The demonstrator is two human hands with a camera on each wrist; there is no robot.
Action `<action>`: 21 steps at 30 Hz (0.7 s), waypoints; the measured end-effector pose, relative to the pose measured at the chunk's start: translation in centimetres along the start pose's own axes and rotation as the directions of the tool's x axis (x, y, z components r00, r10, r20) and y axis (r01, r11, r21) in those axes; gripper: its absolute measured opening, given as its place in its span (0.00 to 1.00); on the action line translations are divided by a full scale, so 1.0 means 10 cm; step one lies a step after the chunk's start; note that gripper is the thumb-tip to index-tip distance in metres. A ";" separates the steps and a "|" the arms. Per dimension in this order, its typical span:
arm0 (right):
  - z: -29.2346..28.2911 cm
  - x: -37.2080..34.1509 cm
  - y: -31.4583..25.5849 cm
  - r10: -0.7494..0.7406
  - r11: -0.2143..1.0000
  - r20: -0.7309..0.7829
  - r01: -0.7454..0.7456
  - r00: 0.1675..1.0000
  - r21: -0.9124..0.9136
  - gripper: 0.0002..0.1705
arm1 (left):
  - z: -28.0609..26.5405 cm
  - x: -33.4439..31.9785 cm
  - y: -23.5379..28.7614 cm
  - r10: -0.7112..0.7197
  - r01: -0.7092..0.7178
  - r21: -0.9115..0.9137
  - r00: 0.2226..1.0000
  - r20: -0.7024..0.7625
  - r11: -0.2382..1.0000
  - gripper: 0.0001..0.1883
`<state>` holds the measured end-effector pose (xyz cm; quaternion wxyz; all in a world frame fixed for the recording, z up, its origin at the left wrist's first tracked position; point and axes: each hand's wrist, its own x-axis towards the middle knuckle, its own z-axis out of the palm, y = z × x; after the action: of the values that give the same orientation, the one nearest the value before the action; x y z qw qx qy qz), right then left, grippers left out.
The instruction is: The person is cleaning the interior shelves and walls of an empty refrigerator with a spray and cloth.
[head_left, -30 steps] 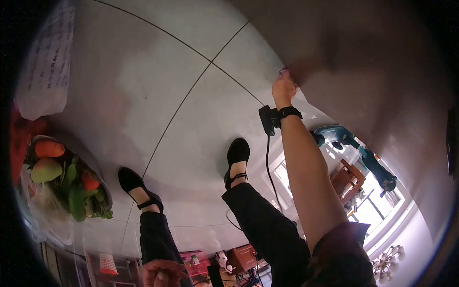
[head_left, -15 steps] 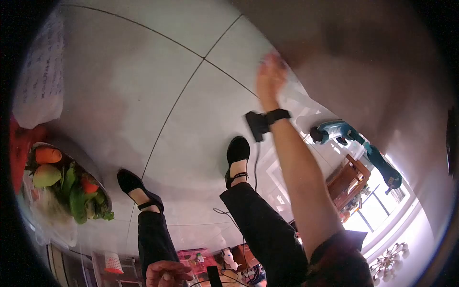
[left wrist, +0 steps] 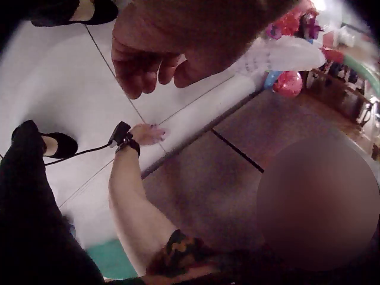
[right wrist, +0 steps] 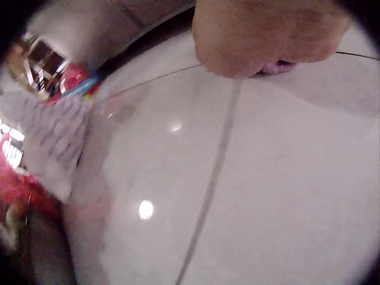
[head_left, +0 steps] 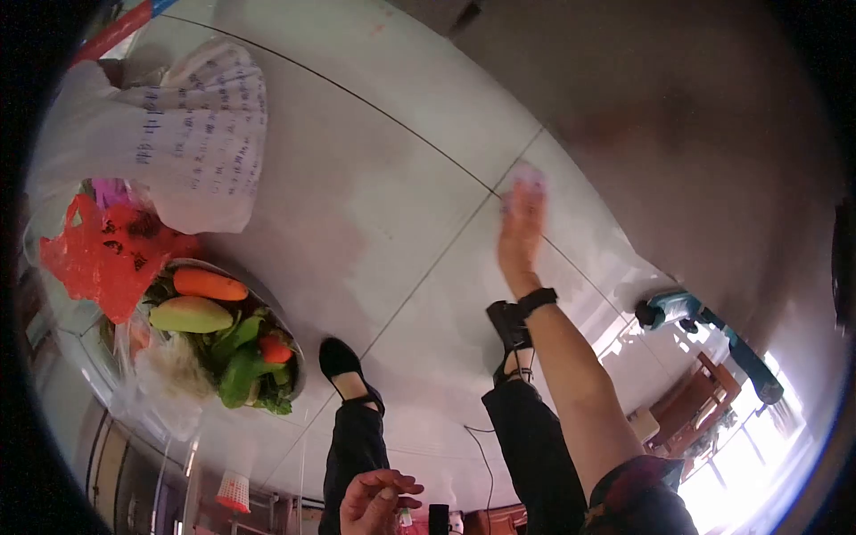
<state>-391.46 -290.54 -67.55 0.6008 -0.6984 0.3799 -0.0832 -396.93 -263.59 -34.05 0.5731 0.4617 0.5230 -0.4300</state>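
Note:
My right hand (head_left: 524, 227) is down at the white tiled floor (head_left: 428, 205), beside the border with a grey-brown tiled surface (head_left: 695, 169). It holds a small crumpled pinkish-purple cloth (head_left: 528, 178), blurred at the fingertips. In the right wrist view a bit of the cloth (right wrist: 276, 67) shows beneath the palm; the rest is hidden. A wrist camera (head_left: 508, 325) on a black strap sits behind that hand. My left hand (head_left: 379, 501) hangs in front of the left leg, fingers loosely curled and holding nothing. The left wrist view shows this hand (left wrist: 178, 41) above the floor.
On the left stands a bowl (head_left: 290, 325) of vegetables, with a carrot (head_left: 209, 284) on top. Near it are a red plastic bag (head_left: 111, 259) and a white printed bag (head_left: 201, 143). A teal tool (head_left: 713, 325) is at right; a cable (head_left: 486, 455) trails by the legs.
The view has shifted left, showing more of the bags and bowl. My right hand has swept over the floor with the cloth, away from the grey-brown border. My left hand stays loosely curled.

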 end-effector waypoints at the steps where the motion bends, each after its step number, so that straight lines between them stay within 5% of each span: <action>1: 0.21 0.08 -0.12 -0.175 0.856 0.070 0.187 0.982 -0.482 0.28 | -0.03 -0.01 0.04 0.000 0.001 -0.069 1.000 0.014 0.998 0.07; 2: 0.38 0.19 -0.19 -0.296 0.467 0.212 0.334 0.932 -0.818 0.29 | -0.04 -0.02 0.10 0.006 -0.004 -0.081 1.000 0.020 0.997 0.07; 4: 0.72 0.58 -0.32 -0.369 0.472 0.222 0.388 0.902 -0.791 0.30 | -0.04 -0.07 0.30 -0.047 0.039 -0.092 0.995 -0.085 0.995 0.08; 9: 1.55 1.55 -0.89 -0.552 0.457 0.254 0.543 0.794 -0.704 0.29 | -0.23 -0.07 0.61 0.054 -0.070 -0.225 0.996 -0.073 0.972 0.09; 11: 1.75 1.79 -1.08 -0.328 0.431 0.402 0.514 0.855 -0.742 0.29 | -0.24 -0.08 0.74 0.068 -0.091 -0.242 0.993 -0.101 0.966 0.09; 12: 1.78 1.78 -1.11 -0.330 0.429 0.410 0.522 0.850 -0.737 0.29 | -0.25 -0.09 0.77 0.065 -0.096 -0.251 0.990 -0.127 0.963 0.09; 14: 1.74 1.80 -0.98 -0.437 0.240 0.507 0.639 0.743 -0.730 0.28 | -0.32 -0.10 0.69 0.050 -0.079 -0.277 0.992 -0.113 0.958 0.09; 15: 1.70 1.69 -0.81 -0.606 0.164 0.542 0.759 0.582 -0.631 0.29 | -0.32 -0.09 0.64 0.042 -0.068 -0.297 0.995 -0.095 0.952 0.09; 18: 1.31 1.14 -0.67 -0.334 0.121 0.720 0.785 0.608 -0.607 0.32 | -0.26 -0.08 0.63 0.001 -0.011 -0.323 0.999 -0.033 0.947 0.09; 21: 1.43 1.47 -0.75 -0.428 0.164 0.661 0.772 0.616 -0.614 0.33 | -0.28 -0.09 0.70 0.009 -0.022 -0.308 0.999 -0.043 0.951 0.10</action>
<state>-369.80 -288.77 -69.58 0.1250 -0.9903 -0.0598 0.0067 -390.76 -259.46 -32.63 0.6307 0.3792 0.5917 -0.3291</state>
